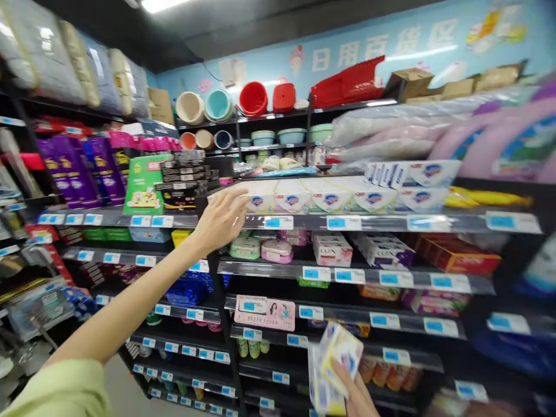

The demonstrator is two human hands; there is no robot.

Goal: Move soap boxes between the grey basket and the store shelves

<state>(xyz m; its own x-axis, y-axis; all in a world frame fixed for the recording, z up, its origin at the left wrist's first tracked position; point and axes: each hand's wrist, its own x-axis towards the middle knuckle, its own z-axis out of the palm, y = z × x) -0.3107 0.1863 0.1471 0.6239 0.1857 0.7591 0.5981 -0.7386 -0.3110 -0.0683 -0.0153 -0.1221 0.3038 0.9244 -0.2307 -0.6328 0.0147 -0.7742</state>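
My left hand (222,215) reaches up to the shelf, its fingers stretched over the left end of a row of boxed soaps (293,200). The fingertips lie at the top of the leftmost box; whether they press on it, I cannot tell. Low in front of the shelves, my right hand (354,391) grips white and yellow soap boxes (342,353) that overlap and tilt. The fingers partly cover the front box. More soap boxes (412,174) are stacked at the right end of the row.
A shelf edge (377,222) with price tags runs below the row. Wrapped soaps (277,251) and soap packs (332,249) sit one shelf down. Left of my hand stand black boxes (180,185) and a green box (146,185). Large pink detergent bottles (512,139) are at right.
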